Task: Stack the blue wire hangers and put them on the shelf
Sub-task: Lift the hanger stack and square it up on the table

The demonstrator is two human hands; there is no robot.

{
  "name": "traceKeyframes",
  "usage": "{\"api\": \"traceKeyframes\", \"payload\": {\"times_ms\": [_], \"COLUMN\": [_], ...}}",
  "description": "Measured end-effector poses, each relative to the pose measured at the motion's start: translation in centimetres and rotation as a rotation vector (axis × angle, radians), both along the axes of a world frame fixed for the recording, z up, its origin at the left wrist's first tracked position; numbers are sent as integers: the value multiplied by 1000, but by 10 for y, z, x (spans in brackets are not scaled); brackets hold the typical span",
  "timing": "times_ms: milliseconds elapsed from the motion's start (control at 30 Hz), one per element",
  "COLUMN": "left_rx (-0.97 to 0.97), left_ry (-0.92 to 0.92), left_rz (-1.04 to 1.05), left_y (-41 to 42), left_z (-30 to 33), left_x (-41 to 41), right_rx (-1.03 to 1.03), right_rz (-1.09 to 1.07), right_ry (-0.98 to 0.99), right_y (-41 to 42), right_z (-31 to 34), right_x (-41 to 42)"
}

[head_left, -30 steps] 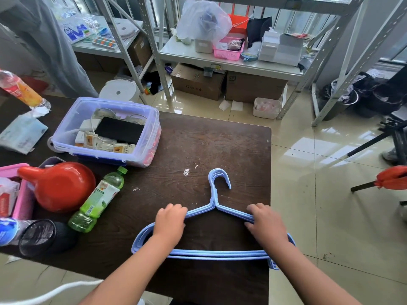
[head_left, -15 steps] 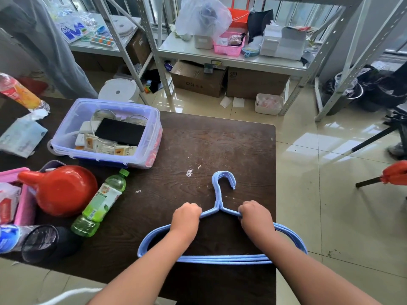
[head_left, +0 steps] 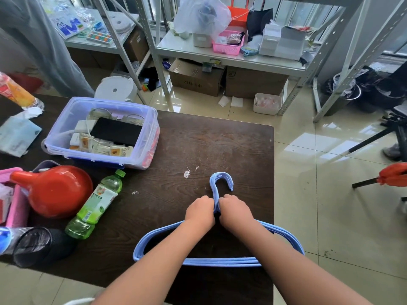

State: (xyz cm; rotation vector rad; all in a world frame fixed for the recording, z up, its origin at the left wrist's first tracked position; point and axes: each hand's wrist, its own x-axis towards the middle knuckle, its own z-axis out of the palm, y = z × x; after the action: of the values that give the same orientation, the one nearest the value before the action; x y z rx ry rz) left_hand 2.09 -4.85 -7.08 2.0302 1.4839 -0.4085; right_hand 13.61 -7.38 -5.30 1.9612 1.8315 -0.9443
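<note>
Blue hangers [head_left: 220, 260], hands now at neck

Red kettle [head_left: 57, 190] beside green bottle [head_left: 97, 203]

The left hand [head_left: 199, 213] and right hand [head_left: 235, 213] meet at the neck of the stacked blue hangers [head_left: 220, 260], each with a curled grip just below the hooks. The stack lies flat on the dark bench [head_left: 220, 146], its right shoulder past the edge. A green bottle [head_left: 97, 203], red kettle [head_left: 55, 190] and clear box [head_left: 66, 119] lie to the left; the shelf [head_left: 220, 56] stands beyond.
</note>
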Motion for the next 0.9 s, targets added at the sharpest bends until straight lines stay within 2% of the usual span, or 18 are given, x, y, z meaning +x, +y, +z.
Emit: {"api": "traceKeyframes", "payload": {"times_ms": [267,533,700,800,900], "left_rx": [-4,-96,-146,-69,97], "left_ry": [-66,-99,-89,-1,74], "left_rz": [59,161,94,-25,-22], "left_y": [1,7,10,7,-8], "left_z": [-4,0,-1,3,4], "left_x": [-1,-2,-10,-29,-64], "right_rx": [-21,-57,-63,-68,-58], "right_rz": [40,26,-45,-75,-153], "right_ry": [-34,-2,82,33,-75], "right_y": [10,14,5,-17,-48], "right_z": [1,3,1,0,-6], "right_x": [-10,-2,20,44,76]}}
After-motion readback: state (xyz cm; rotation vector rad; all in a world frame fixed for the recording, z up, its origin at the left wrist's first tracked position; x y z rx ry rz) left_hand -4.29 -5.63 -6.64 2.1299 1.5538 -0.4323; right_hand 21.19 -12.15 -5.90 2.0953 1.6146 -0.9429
